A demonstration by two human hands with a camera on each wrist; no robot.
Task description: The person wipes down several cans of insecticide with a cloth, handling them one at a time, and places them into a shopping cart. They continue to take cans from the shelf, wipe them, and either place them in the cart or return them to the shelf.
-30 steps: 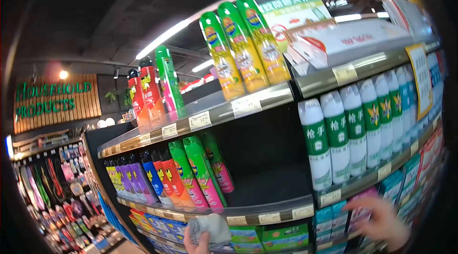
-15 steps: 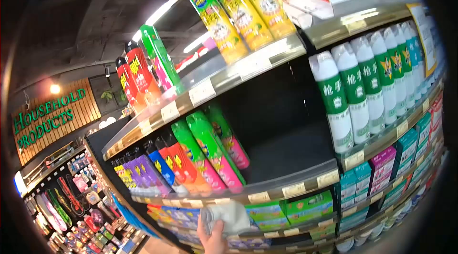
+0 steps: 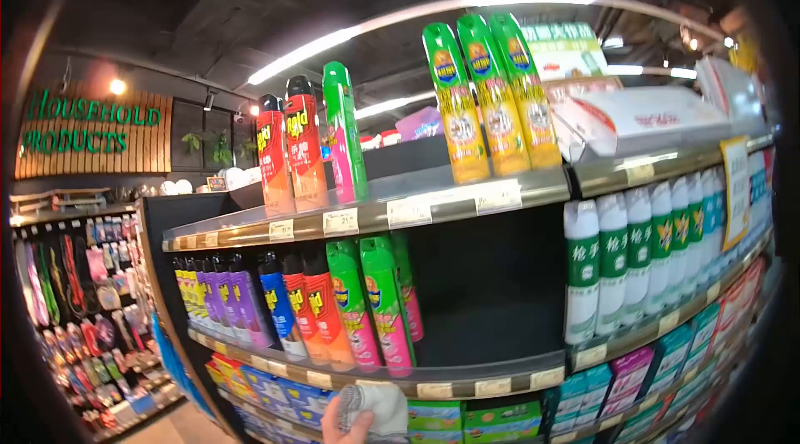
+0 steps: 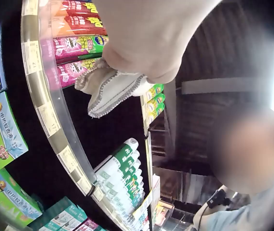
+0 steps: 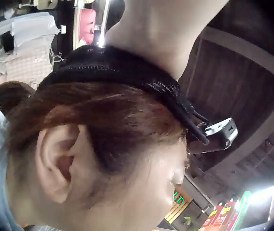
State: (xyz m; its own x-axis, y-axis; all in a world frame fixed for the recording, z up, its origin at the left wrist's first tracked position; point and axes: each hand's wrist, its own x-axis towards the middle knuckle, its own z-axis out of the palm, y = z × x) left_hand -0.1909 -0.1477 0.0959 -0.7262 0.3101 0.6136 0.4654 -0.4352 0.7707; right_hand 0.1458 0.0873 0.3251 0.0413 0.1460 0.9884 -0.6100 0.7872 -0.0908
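At the bottom of the head view, my left hand (image 3: 333, 422) grips a folded whitish cloth (image 3: 380, 411) with a grey stitched edge, thumb across its front. The cloth is in front of the shelf edge, below a row of spray cans (image 3: 383, 311). The left wrist view shows the same cloth (image 4: 110, 94) hanging from the curled fingers. My right hand (image 5: 151, 33) is raised to the head in the right wrist view, against the black headband (image 5: 103, 67) that carries a small camera device (image 5: 221, 132). Its fingertips are hidden.
Yellow and green cans (image 3: 492, 110) and red cans (image 3: 304, 144) stand on the top shelf (image 3: 400, 204). White and green cans (image 3: 612, 269) fill the right bay. Boxes (image 3: 500, 423) line the shelf below. Accessories (image 3: 87, 311) hang on the far left wall.
My right hand has left the lower right of the head view and is now at the headband. The head view tilted, then levelled again. The left hand keeps hold of the cloth.
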